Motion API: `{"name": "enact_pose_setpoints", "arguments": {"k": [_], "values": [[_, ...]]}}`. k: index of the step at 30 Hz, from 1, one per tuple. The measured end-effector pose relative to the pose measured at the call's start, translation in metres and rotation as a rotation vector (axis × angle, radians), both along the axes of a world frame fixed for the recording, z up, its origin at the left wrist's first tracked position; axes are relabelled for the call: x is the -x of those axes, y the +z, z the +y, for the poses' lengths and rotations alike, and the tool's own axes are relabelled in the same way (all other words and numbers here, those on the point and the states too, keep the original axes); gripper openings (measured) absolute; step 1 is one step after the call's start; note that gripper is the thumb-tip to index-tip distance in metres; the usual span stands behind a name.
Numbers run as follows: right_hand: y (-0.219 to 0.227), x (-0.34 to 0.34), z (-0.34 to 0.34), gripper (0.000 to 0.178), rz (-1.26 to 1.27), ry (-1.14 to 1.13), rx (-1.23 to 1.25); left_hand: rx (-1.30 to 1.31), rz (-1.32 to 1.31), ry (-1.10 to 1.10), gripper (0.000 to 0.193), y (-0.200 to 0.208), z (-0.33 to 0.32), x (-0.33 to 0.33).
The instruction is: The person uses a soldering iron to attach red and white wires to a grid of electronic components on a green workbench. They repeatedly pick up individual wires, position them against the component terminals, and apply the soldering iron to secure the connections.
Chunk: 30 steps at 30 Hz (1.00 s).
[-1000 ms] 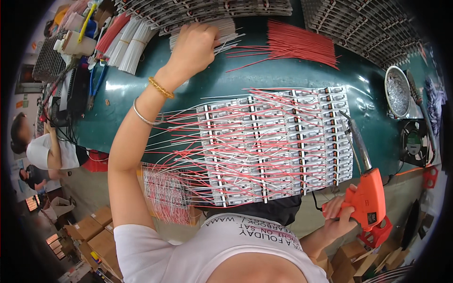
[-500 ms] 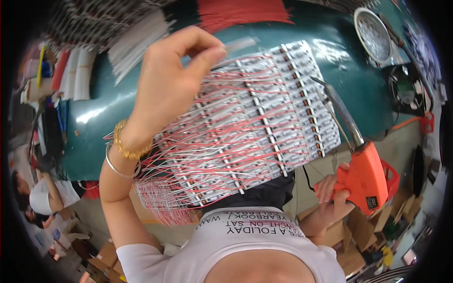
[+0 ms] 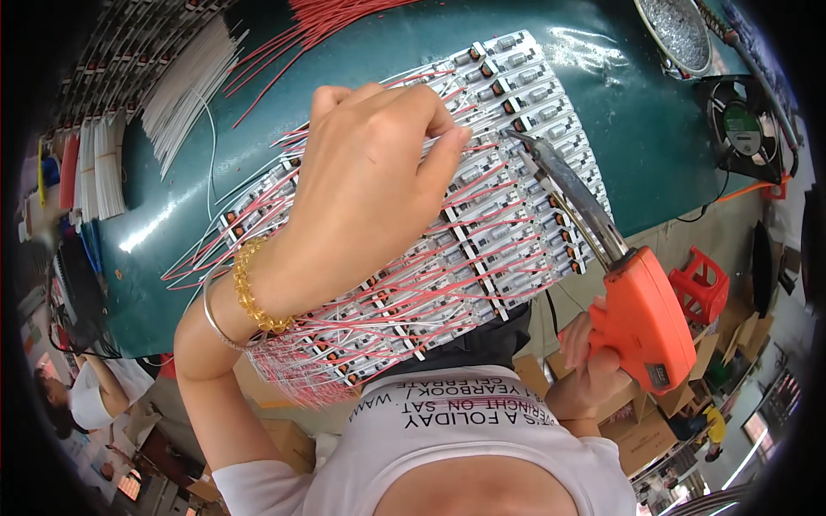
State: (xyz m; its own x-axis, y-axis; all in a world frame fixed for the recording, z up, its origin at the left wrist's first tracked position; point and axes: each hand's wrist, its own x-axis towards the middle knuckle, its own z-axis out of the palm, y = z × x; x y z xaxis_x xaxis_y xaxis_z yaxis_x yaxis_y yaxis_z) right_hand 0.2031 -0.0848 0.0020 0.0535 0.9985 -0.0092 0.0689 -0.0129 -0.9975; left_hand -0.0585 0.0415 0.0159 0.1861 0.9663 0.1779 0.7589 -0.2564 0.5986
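Observation:
My right hand (image 3: pixel 594 359) is wrapped around the handle of an orange soldering gun (image 3: pixel 651 316). The gun's dark metal tip reaches onto a panel of small white circuit boards (image 3: pixel 564 129), where rows of identical parts sit side by side. Just left of that tip, my left hand (image 3: pixel 374 163) is closed in a pinch over the panel, a thin white wire at its fingertips, mostly hidden by the hand. Many red and white wires (image 3: pixel 430 284) trail leftward from the boards, and my left hand and forearm cover part of them.
On the green table (image 3: pixel 645 163), loose white wires (image 3: pixel 185 90) and red wires (image 3: pixel 301 43) lie at the far side. A round metal bowl (image 3: pixel 678 39) and a small black fan (image 3: pixel 742 129) stand far right. A red stool (image 3: pixel 699 284) is on the floor beyond the gun.
My left hand has moved right and down from the wires' far edge over the panel. The soldering gun has shifted left, its tip now at the boards near my left fingertips.

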Motion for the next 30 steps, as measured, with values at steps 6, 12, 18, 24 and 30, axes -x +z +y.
{"name": "enact_pose_setpoints", "arguments": {"k": [6,12,18,24,30], "values": [[-0.010,0.001,-0.004,0.070,-0.078,-0.064,0.005,-0.041,0.033,-0.020,0.014,-0.003,0.001,-0.002],[-0.010,-0.006,-0.005,0.070,-0.277,0.027,-0.054,-0.076,0.039,-0.028,0.014,-0.005,0.000,-0.001],[-0.002,0.002,-0.002,0.075,-0.078,-0.055,0.019,-0.097,0.050,-0.035,0.013,-0.006,0.000,-0.003],[-0.011,-0.005,-0.007,0.077,-0.017,-0.101,-0.010,-0.081,0.063,-0.029,0.012,-0.003,0.001,-0.003],[0.003,-0.002,-0.007,0.081,-0.034,-0.111,0.017,-0.273,-0.039,-0.029,0.008,0.004,-0.007,0.000]]}}
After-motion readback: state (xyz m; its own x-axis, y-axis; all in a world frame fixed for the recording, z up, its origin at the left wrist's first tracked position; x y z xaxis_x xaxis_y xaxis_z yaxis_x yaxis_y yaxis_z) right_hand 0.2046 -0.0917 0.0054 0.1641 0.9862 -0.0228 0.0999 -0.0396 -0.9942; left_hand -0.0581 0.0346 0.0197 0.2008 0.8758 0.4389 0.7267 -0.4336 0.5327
